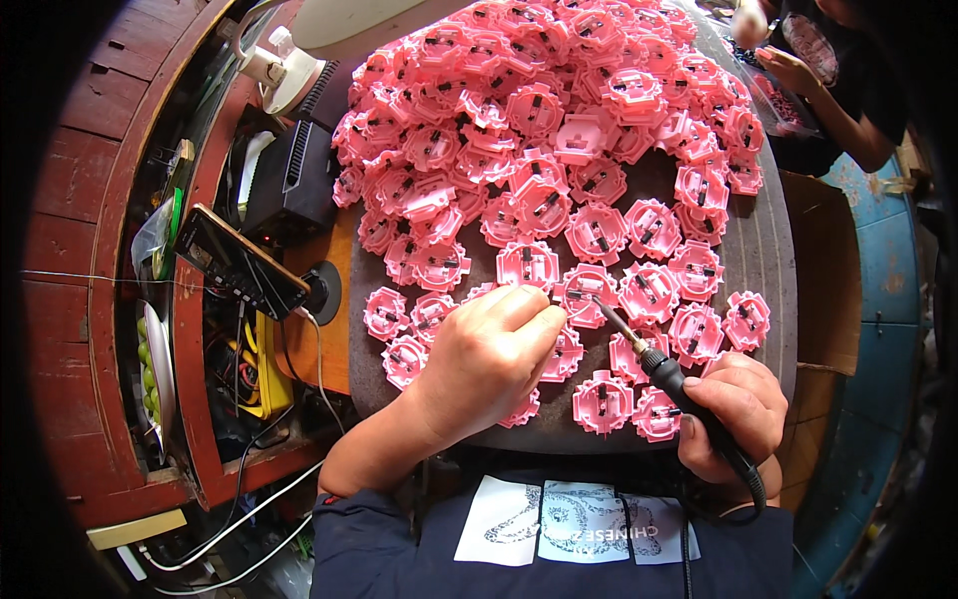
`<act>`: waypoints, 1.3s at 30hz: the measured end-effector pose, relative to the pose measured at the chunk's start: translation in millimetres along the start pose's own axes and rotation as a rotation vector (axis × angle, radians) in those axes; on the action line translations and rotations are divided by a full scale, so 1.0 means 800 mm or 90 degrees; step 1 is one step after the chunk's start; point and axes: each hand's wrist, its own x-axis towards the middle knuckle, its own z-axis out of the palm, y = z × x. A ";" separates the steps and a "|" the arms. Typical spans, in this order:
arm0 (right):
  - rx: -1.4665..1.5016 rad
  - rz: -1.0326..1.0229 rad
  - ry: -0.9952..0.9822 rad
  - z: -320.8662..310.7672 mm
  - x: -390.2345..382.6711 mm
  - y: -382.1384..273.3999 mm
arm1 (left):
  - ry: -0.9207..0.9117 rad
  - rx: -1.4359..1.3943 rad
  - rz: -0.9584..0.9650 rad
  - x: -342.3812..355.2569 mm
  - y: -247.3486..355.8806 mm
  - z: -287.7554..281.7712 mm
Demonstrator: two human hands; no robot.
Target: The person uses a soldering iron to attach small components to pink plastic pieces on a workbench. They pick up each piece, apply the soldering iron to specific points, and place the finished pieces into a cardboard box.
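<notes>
My right hand [733,417] grips a soldering iron [664,370] by its black handle, with the metal tip slanting up and left. That tip meets, or hovers just over, a round pink plastic part [583,296] with small black and metal pieces inside; contact is hard to judge. My left hand [491,349] is closed in a pinch beside the same part, its fingertips turned away, so whatever they hold is hidden. Several similar parts lie around both hands, among them one pink part [603,402] close to the table's near edge.
A large heap of pink parts [539,105] covers the far side of the dark table [768,290]. To the left stand a phone [242,262], a black box [291,180] and a white lamp base [289,75]. Cables hang below. A person [833,90] works at the far right.
</notes>
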 end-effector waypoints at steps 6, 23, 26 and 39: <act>-0.042 0.013 0.039 -0.006 -0.001 -0.007 | 0.068 -0.035 0.002 -0.001 0.003 -0.011; -0.087 0.060 0.092 -0.043 -0.014 -0.007 | 0.060 -0.055 0.078 0.039 0.043 0.013; -0.092 0.059 0.098 -0.042 -0.016 -0.004 | 0.053 -0.031 0.077 0.047 0.043 0.019; -0.081 0.064 0.092 -0.042 -0.013 -0.004 | 0.034 -0.024 0.063 0.049 0.034 0.028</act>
